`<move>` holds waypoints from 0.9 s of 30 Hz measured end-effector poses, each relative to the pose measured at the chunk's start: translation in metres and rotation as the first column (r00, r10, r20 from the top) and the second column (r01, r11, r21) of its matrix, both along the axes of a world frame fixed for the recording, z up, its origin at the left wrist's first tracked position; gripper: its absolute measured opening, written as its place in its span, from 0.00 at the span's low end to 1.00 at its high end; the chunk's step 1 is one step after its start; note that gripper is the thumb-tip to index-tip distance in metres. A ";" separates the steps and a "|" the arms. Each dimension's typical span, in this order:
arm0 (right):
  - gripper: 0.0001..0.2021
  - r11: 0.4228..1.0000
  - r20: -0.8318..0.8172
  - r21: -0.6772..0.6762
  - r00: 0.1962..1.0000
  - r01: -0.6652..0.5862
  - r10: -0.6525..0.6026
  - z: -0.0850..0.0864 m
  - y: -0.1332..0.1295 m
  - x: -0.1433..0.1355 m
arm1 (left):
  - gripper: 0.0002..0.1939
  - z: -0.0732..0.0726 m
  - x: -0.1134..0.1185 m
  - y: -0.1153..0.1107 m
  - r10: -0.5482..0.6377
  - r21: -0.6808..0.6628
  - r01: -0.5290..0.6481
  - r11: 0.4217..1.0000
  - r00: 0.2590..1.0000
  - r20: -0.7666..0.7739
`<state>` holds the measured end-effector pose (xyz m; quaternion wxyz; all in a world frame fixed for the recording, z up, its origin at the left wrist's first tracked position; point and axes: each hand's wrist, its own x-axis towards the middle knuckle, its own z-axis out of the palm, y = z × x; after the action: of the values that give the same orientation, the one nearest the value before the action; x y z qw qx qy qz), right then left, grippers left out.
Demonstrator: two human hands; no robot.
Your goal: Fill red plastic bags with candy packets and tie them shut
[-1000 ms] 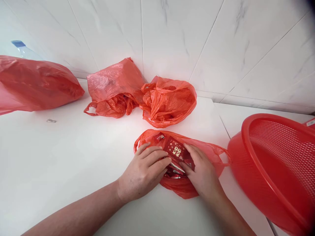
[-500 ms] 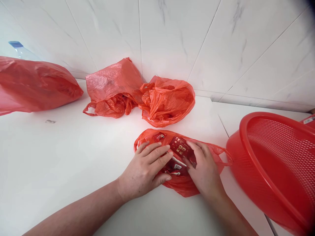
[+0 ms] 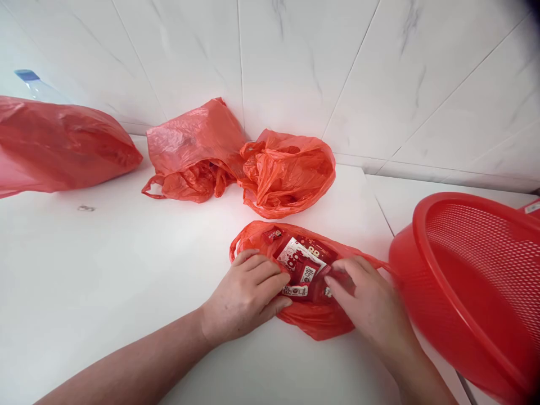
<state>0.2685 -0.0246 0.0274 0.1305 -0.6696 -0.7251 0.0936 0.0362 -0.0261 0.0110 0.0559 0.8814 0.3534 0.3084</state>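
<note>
An opened red plastic bag [image 3: 320, 326] lies on the white counter with several small red packets inside. A red and white packet [image 3: 293, 256] with printed lettering rests on top, and a dark red packet [image 3: 316, 247] shows partly behind it. My left hand [image 3: 248, 292] curls over the bag's left side, fingers bent and thumb below, closed on the plastic beside the packets. At the right side of the opening, my right hand [image 3: 367, 295] has its thumb and forefinger apart over the packets. Its other fingers are partly hidden.
A red perforated basket [image 3: 447, 264] stands close on the right. Behind lie two crumpled red bags, one at the middle [image 3: 291, 174] and one to its left [image 3: 194, 140]. A large red bag [image 3: 63, 146] and a clear bottle [image 3: 40, 87] are far left, near the tiled wall [image 3: 278, 73].
My right hand has moved right and slightly down. The red and white packet now shows face up over the dark red one. My left fingers have bent more, in nearly the same place.
</note>
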 end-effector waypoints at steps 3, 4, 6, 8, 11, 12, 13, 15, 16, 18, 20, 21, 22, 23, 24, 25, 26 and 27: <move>0.10 0.997 0.074 -0.069 0.996 -0.037 0.042 0.001 -0.001 0.001 | 0.07 -0.001 0.002 0.000 0.006 0.031 -0.005 1.000 1.000 -0.020; 0.13 0.996 0.092 -0.085 0.995 -0.041 0.049 0.001 -0.001 0.001 | 0.06 -0.001 0.002 0.000 0.008 0.039 -0.007 0.999 1.000 -0.022; 0.17 0.993 0.116 -0.113 0.992 -0.032 0.045 0.001 -0.001 0.001 | 0.05 -0.001 0.002 0.000 0.009 0.047 -0.008 0.999 1.000 -0.023; 0.18 0.990 0.119 -0.142 0.992 -0.014 0.031 0.001 -0.001 0.000 | 0.05 -0.001 0.002 -0.001 0.010 0.046 -0.008 0.999 1.000 -0.027; 0.12 0.986 0.086 -0.168 0.996 -0.015 0.030 0.001 -0.001 0.001 | 0.05 -0.002 0.002 -0.001 0.013 0.039 -0.012 0.999 0.999 -0.034; 0.09 0.987 0.074 -0.157 0.997 -0.020 0.032 0.001 -0.001 0.002 | 0.05 -0.002 0.002 -0.001 0.015 0.037 -0.014 0.999 0.999 -0.034; 0.06 0.990 0.063 -0.137 0.997 -0.026 0.035 0.001 -0.001 0.003 | 0.05 -0.001 0.002 -0.001 0.018 0.037 -0.017 0.999 0.999 -0.035; 0.03 0.996 0.037 -0.079 0.999 -0.030 0.033 0.001 -0.002 0.005 | 0.05 -0.001 0.003 -0.001 0.024 0.043 -0.022 0.999 0.999 -0.034; 0.04 0.999 0.021 -0.046 0.999 -0.025 0.026 0.000 -0.002 0.006 | 0.05 0.000 0.003 -0.001 0.025 0.047 -0.023 0.999 0.999 -0.036; 0.06 1.000 -0.016 0.020 1.000 -0.015 0.015 -0.001 -0.003 0.007 | 0.05 0.001 0.003 -0.001 0.025 0.057 -0.022 0.998 0.999 -0.040; 0.09 0.996 -0.055 0.091 0.998 -0.016 0.021 -0.002 -0.003 0.007 | 0.05 0.001 0.002 0.000 0.024 0.062 -0.021 0.998 0.999 -0.046; 0.10 0.993 -0.072 0.119 0.997 -0.022 0.031 -0.002 -0.003 0.006 | 0.05 0.001 0.002 -0.001 0.022 0.062 -0.019 0.998 0.999 -0.049; 0.11 0.990 -0.088 0.139 0.995 -0.028 0.041 -0.002 -0.003 0.005 | 0.04 0.001 0.002 -0.001 0.017 0.062 -0.014 0.998 0.999 -0.048; 0.12 0.988 -0.102 0.150 0.994 -0.029 0.045 -0.002 -0.003 0.004 | 0.04 0.001 0.002 -0.001 0.008 0.062 -0.006 0.998 0.999 -0.045; 0.13 0.988 -0.114 0.154 0.993 -0.022 0.040 -0.002 -0.003 0.004 | 0.04 0.001 0.002 -0.001 -0.005 0.063 0.008 0.998 0.999 -0.040; 0.14 0.988 -0.126 0.155 0.992 -0.008 0.028 -0.002 -0.003 0.003 | 0.05 0.001 0.002 -0.002 -0.023 0.064 0.025 0.998 0.999 -0.034; 0.15 0.987 -0.137 0.158 0.990 0.010 0.012 -0.001 -0.003 0.002 | 0.06 0.002 0.002 -0.002 -0.043 0.066 0.045 0.997 0.999 -0.028; 0.16 0.985 -0.150 0.169 0.989 0.029 -0.003 -0.001 -0.003 0.002 | 0.08 0.003 0.002 -0.003 -0.060 0.070 0.061 0.996 0.998 -0.022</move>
<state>0.2701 -0.0273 0.0268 0.2422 -0.6528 -0.7133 0.0799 0.0383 -0.0289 0.0136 0.0306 0.8962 0.3161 0.3099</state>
